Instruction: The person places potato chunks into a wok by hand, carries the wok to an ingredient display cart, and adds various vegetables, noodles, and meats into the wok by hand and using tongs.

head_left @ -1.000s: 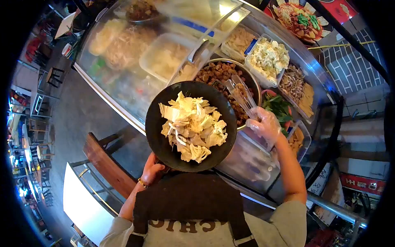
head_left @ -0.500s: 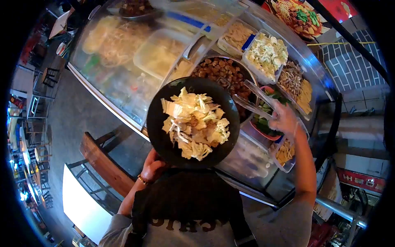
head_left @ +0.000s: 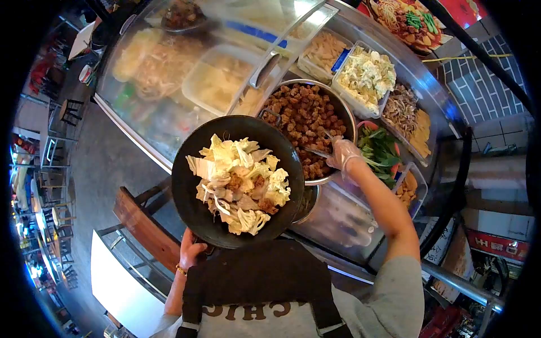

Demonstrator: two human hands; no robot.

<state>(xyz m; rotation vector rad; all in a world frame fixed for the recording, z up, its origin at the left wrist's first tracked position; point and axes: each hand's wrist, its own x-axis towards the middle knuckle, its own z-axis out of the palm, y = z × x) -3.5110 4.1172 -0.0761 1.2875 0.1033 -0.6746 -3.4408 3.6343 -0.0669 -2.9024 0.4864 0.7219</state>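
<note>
My left hand (head_left: 193,250) grips the handle of a black wok (head_left: 186,186) at its lower left edge. Cabbage (head_left: 252,221) and pale strips lie in the wok with a few brown meat pieces (head_left: 267,206) on top. My right hand (head_left: 345,154), in a clear plastic glove, is closed on tongs (head_left: 318,151), whose tips are among the brown chunks (head_left: 307,112) in a round metal bowl (head_left: 352,115). Right of that bowl are green leaves (head_left: 378,152) in a red-rimmed bowl.
Cabbage (head_left: 367,76) fills a plastic tub behind the metal bowl, near sliced mushrooms (head_left: 401,107). A glass lid (head_left: 163,84) covers more tubs at left. A wooden bench (head_left: 143,228) and white table (head_left: 121,287) stand lower left.
The wok has shifted left and a little down. Brown pieces now show on the cabbage. My right hand and the tongs have moved left from over the leaves into the metal bowl.
</note>
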